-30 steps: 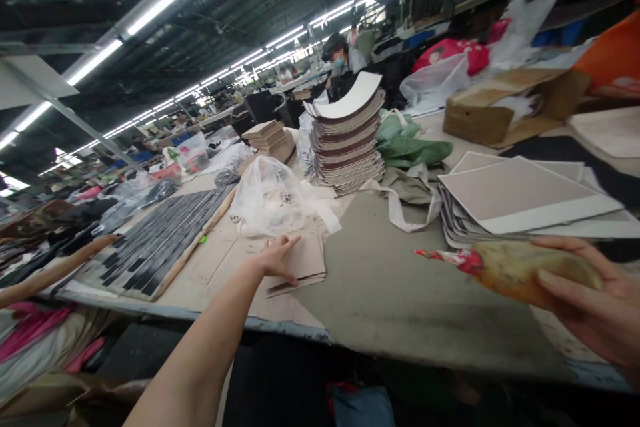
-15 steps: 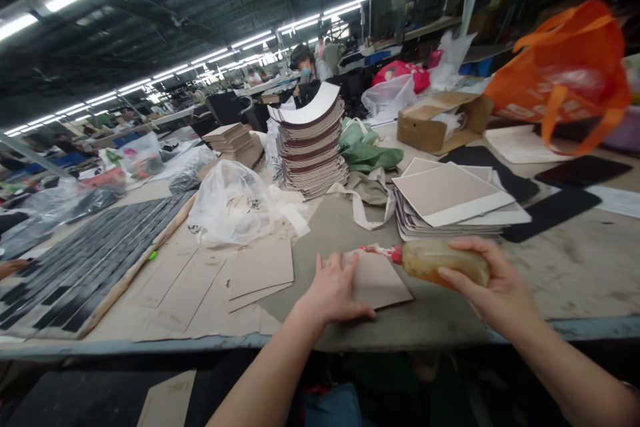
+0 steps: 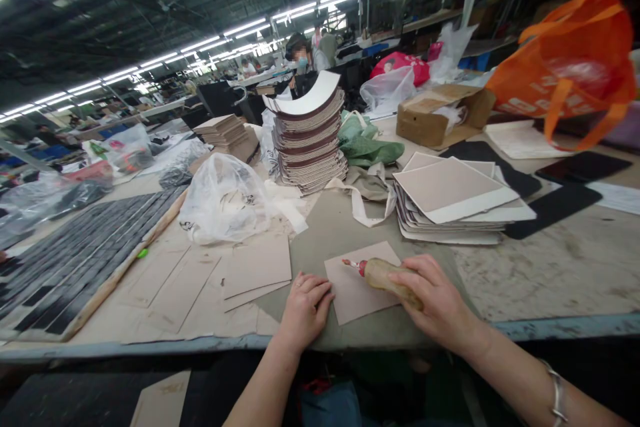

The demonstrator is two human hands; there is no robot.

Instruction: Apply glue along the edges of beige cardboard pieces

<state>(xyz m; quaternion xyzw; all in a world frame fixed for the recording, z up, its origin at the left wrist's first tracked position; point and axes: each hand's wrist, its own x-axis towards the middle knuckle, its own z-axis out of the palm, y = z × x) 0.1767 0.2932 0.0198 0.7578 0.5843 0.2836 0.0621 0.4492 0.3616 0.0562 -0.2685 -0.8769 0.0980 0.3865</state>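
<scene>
A beige rectangular board lies on the grey-green sheet in front of me. My left hand rests at the left edge of this board, fingers bent loosely and lying down, holding nothing. Wrapped in my right hand is a yellowish squeeze bottle, tilted so that its red-and-white nozzle points left over the board. Whether the tip touches the surface I cannot tell. Left of my left hand are a few similar boards, partly overlapping.
A stack of boards stands behind my right hand. Further back rise a tall stack of curved pieces, a clear plastic bag, a cardboard box and an orange bag. Dark strips cover the left side. A person sits beyond.
My left hand has slid left off the board to its edge. The bottle in my right hand has moved left and nearer, over the board, which has turned and shifted left.
</scene>
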